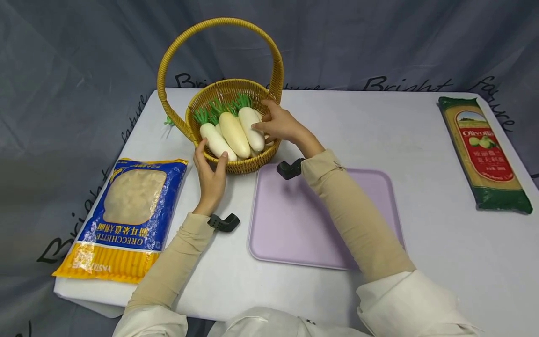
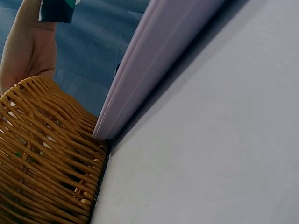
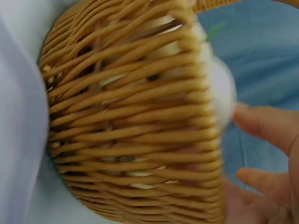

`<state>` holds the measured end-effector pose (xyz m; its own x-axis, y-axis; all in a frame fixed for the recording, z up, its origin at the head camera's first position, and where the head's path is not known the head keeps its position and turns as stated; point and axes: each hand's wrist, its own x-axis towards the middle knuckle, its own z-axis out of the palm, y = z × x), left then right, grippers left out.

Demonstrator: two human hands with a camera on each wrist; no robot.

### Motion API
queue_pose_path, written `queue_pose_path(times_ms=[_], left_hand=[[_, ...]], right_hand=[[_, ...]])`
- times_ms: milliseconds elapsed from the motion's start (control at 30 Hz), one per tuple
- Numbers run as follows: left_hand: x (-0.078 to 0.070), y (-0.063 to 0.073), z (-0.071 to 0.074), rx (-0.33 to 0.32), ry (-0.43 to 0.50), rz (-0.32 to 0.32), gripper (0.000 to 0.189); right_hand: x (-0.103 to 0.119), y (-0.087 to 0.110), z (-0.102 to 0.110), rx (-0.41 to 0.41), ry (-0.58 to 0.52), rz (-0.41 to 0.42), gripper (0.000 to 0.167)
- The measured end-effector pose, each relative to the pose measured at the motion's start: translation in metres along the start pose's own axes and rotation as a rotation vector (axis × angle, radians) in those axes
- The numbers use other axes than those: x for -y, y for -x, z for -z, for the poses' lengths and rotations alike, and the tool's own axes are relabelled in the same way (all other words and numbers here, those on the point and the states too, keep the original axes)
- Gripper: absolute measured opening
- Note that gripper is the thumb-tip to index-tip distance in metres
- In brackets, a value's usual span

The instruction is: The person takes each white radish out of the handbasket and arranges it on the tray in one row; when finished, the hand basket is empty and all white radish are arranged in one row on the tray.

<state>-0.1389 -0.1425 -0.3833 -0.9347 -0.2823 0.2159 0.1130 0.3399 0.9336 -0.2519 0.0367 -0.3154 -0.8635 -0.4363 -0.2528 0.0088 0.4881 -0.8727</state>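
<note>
A round woven wicker basket [image 1: 252,164] with a tall hoop handle holds several white radishes [image 1: 234,135] with green tops. My left hand [image 1: 209,180] is at the basket's front left rim, its thumb and fingers spread at the lower end of the leftmost radish [image 1: 216,141]. At the right rim my right hand [image 1: 283,122] reaches over the edge, a fingertip touching the rightmost radish [image 1: 251,127]. In the right wrist view that fingertip meets the white radish end [image 3: 223,93] above the woven wall. The left wrist view shows the right hand [image 2: 35,53] beyond the basket [image 2: 51,154].
A pale purple tray [image 1: 290,224] lies right of the basket, under my right forearm. On the left is a blue and yellow orecchiette bag [image 1: 130,220]. A green and red spaghetti pack [image 1: 484,154] lies far right on the white table [image 1: 421,140]. Grey cloth hangs behind.
</note>
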Motion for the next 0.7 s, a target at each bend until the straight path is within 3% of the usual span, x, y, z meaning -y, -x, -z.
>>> queue_pose_path(times_ms=[133,367,700], left_hand=[[-0.018,0.008,0.001,0.006,0.004,0.000,0.059],[-0.021,0.010,0.002,0.005,0.002,-0.006,0.058],[-0.022,0.010,0.002,-0.004,0.013,0.002,0.058]], right_hand=[[-0.002,-0.002,-0.004,0.011,0.014,0.014,0.083],[0.001,0.000,-0.005,0.024,0.036,0.032,0.083],[-0.001,0.003,0.006,0.132,-0.135,0.031,0.066]])
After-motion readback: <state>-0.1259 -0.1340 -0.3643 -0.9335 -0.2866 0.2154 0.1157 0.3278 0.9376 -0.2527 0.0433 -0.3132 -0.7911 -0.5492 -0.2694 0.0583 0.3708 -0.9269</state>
